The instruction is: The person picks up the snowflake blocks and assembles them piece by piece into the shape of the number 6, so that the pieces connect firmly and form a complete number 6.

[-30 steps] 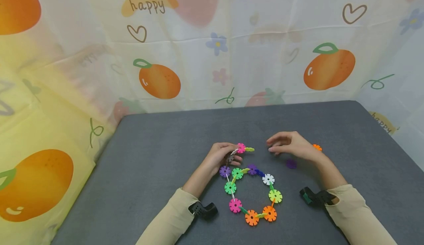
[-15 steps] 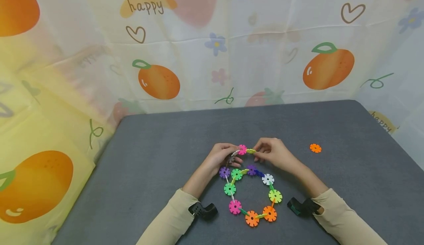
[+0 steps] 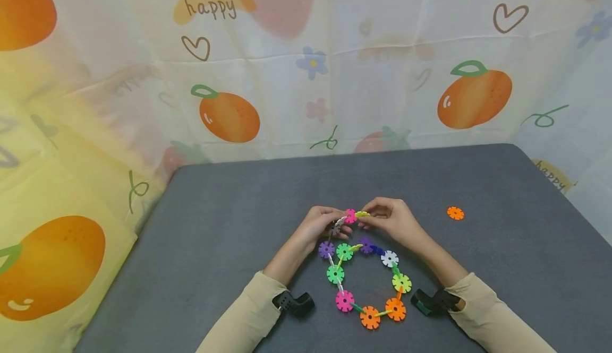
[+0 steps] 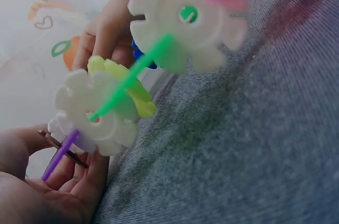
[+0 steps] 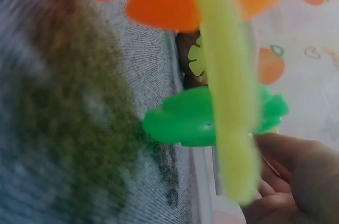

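A chain of notched plastic snowflake discs lies on the grey table in a rough loop, with its upper end raised. My left hand [image 3: 322,223] grips that raised end near a white disc [image 3: 340,221] and a brown disc [image 3: 336,229]. Beyond these come a pink disc [image 3: 351,215] and a yellow disc [image 3: 362,214]. My right hand [image 3: 396,219] pinches the yellow disc between thumb and fingers. In the left wrist view a purple disc [image 4: 61,155] hangs edge-on beside the left hand [image 4: 58,192]. Large blurred discs partly cover the right hand [image 5: 302,176] in the right wrist view.
The loop includes two orange discs [image 3: 370,317] at the near side, a white disc [image 3: 389,258] at right and a green disc [image 3: 336,274] at left. One loose orange disc [image 3: 456,213] lies on the table [image 3: 239,209] at right. A patterned curtain [image 3: 287,103] hangs behind.
My right hand has moved left onto the yellow disc. The forearm now covers the spot where a loose purple disc lay. The loop has shifted slightly right and nearer.
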A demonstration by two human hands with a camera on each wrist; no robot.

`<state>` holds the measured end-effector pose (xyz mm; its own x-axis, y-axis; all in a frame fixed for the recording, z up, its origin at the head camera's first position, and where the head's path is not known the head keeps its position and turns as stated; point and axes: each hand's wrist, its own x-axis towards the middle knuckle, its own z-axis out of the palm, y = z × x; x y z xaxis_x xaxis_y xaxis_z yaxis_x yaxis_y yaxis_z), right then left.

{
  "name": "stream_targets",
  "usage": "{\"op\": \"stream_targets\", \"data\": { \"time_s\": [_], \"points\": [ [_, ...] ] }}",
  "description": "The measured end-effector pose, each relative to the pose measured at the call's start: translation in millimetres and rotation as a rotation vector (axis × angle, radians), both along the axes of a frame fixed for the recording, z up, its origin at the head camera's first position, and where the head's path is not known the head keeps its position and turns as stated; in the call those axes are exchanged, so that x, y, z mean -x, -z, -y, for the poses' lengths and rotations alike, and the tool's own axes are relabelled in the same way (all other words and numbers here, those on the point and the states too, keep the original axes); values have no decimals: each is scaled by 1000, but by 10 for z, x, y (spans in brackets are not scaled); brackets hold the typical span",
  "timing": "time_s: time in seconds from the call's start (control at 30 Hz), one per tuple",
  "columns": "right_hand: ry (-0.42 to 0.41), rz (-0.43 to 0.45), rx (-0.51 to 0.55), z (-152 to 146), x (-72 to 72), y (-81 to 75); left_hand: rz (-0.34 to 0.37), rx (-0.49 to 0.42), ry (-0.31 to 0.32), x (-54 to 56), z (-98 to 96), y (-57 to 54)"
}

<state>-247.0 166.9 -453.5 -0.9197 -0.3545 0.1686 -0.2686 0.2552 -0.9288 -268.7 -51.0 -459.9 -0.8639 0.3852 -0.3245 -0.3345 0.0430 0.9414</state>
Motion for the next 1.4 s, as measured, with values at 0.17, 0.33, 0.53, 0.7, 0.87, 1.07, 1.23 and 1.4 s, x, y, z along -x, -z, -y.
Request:
{"op": "stream_targets", "data": {
  "time_s": [0.17,0.33,0.53,0.7,0.87,1.07,1.23,1.4],
  "points": [
    [25,-80,-61,24,-26,-8,-6,-2,-2,6,2,13],
    [18,-209,-115,55,-47,-8,-32,-2,-5,8,-10,31],
    [30,-188,-55,84,-52,13,-68,12,1,10,-24,40],
    [14,-196,-51,183,-91,-30,-114,53,54,-11,-33,37],
    [88,-149,-22,180,-83,-88,-62,6,43,-14,-15,30],
    [63,1,13,-36,22,-85,-16,-35,21,3,3,41],
    [-33,73,34,-174,71,-52,17,-52,12,10,-4,36],
    [-108,61,32,-163,67,-19,22,-48,15,3,-7,15]
  ]
}}
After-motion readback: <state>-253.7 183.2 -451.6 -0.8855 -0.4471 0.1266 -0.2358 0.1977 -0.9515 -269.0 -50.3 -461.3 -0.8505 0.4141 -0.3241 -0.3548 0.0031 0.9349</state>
